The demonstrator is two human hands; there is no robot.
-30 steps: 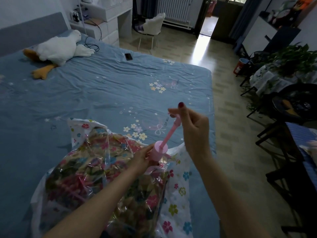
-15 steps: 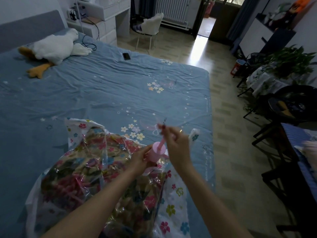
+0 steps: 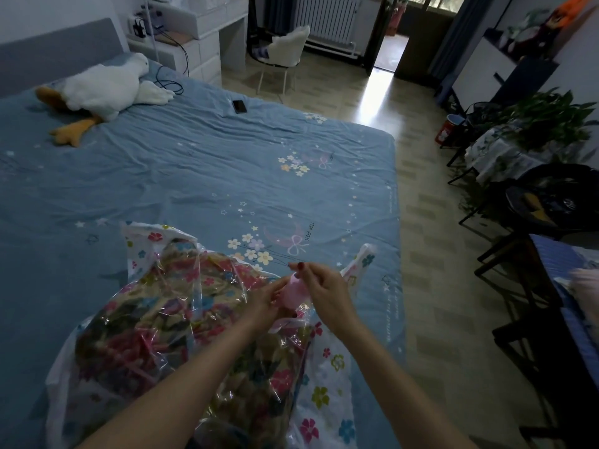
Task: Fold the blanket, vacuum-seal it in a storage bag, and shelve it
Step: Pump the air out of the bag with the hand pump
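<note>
Now both hands (image 3: 291, 299) grip pink pump (image 3: 293, 291), seemingly on storage bag (image 3: 181, 319).

Count of items in view. One clear plastic storage bag with flower-print edges (image 3: 327, 380), lower centre, containing one folded floral blanket (image 3: 155, 332). One pink plastic hand pump (image 3: 293, 291). Two bare hands: left hand (image 3: 265, 303), right hand (image 3: 324, 291). One white plush goose (image 3: 103, 89), upper left. One black phone (image 3: 240, 106). One white chair (image 3: 285, 48), top centre.

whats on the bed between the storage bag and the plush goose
Nothing: in the head view only bare blue bedsheet stretches from the storage bag to the plush goose.
</note>
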